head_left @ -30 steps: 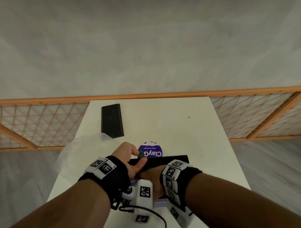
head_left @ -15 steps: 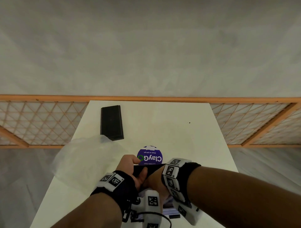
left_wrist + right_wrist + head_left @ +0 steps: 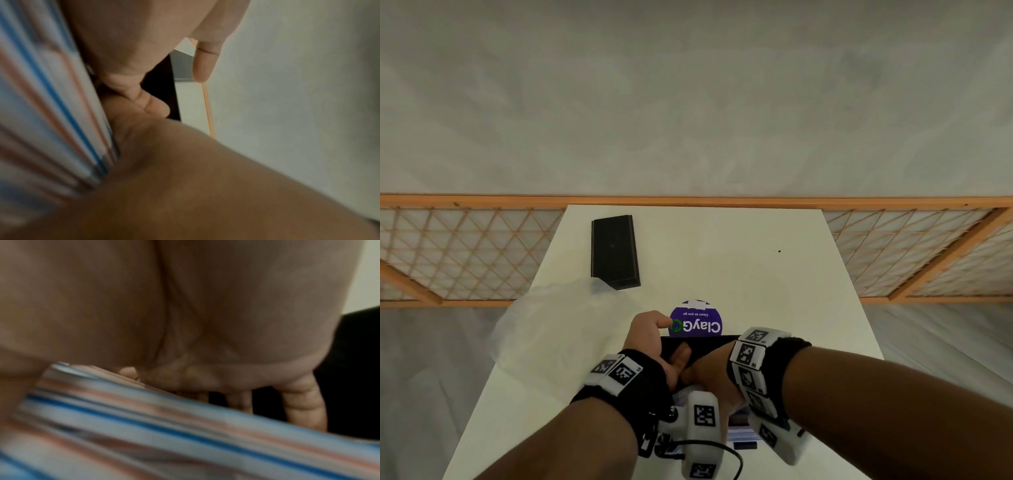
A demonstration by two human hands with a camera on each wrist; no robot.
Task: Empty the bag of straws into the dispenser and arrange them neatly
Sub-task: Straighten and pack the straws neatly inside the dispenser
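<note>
The black straw dispenser (image 3: 707,344) stands at the table's near edge, mostly covered by both hands. My left hand (image 3: 654,337) grips its far wall at the left end, index finger over the outside and thumb inside. My right hand (image 3: 709,373) reaches down into the box, its fingers (image 3: 302,407) straight against the striped straws (image 3: 185,434) beside the black wall. The straws (image 3: 41,97), white with blue and red stripes, lie packed lengthwise; a few ends (image 3: 739,435) show under my right wrist. The empty clear bag (image 3: 551,325) lies at the left.
A flat black lid (image 3: 614,251) lies at the back left of the white table (image 3: 756,274). A round purple ClayGo sticker (image 3: 698,323) sits just beyond the dispenser. An orange lattice fence (image 3: 465,253) runs behind the table.
Both hands stay in the dispenser. My right wrist has shifted a little to the left over the far wall, and the head view has tilted slightly.
</note>
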